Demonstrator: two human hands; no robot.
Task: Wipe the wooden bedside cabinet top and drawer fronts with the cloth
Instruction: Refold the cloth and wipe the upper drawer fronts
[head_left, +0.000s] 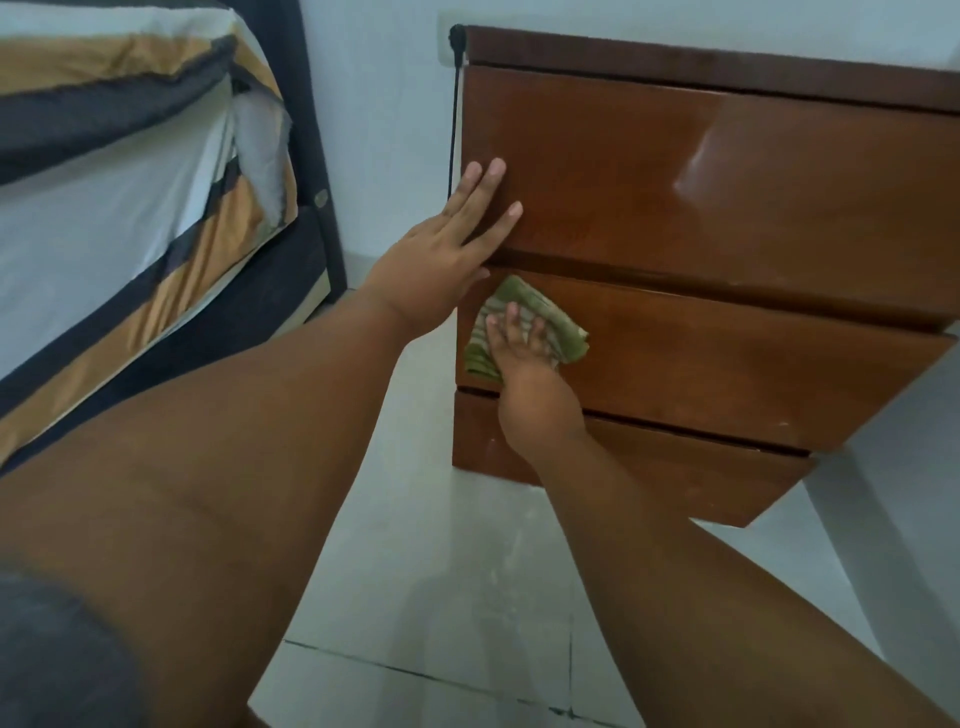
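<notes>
Wooden bedside cabinet (727, 218) stands against the wall, three drawer fronts visible, its top seen only as an edge. Left hand (441, 260) lies flat, fingers spread and gripping nothing, bracing the top drawer front (675, 171). Right hand (524, 374) presses the green striped cloth (524, 325) against the left end of the middle drawer front (727, 364), fingers extended over it (no clench). Risks: a hard stroke could nudge that drawer inward; the bunched cloth may slip from the open palm; the black cable (455, 119) at the corner could snag.
</notes>
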